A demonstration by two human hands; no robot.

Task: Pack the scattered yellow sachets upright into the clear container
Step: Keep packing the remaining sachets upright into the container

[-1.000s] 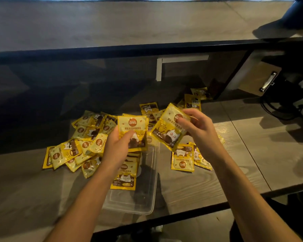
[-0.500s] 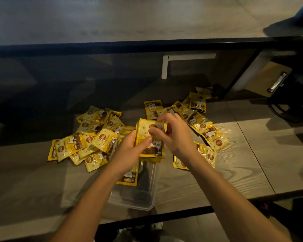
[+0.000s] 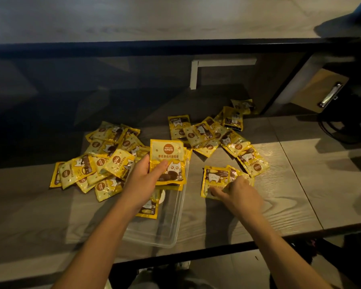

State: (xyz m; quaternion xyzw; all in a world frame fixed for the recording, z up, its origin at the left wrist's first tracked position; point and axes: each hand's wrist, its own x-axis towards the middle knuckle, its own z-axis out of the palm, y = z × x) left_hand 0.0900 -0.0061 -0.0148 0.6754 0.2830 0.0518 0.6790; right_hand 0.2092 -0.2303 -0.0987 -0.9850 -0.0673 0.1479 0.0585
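My left hand (image 3: 143, 180) grips a stack of yellow sachets (image 3: 168, 161) upright over the far end of the clear container (image 3: 167, 224). Another yellow sachet (image 3: 148, 209) leans inside the container, partly hidden by my left wrist. My right hand (image 3: 237, 191) is down on the table right of the container, its fingers pinching the near edge of a flat sachet (image 3: 215, 177). Loose sachets lie in a left pile (image 3: 96, 161) and a right pile (image 3: 215, 134).
A dark raised ledge (image 3: 154, 49) runs across behind the piles. A clipboard (image 3: 319, 90) leans at the far right, beside black cables (image 3: 338, 130). The wooden table's front edge (image 3: 217, 251) is close below the container.
My right hand added its sachet to the stack in my left hand, then dropped right to the table and took hold of a flat sachet there. The left hand kept its stack over the container.
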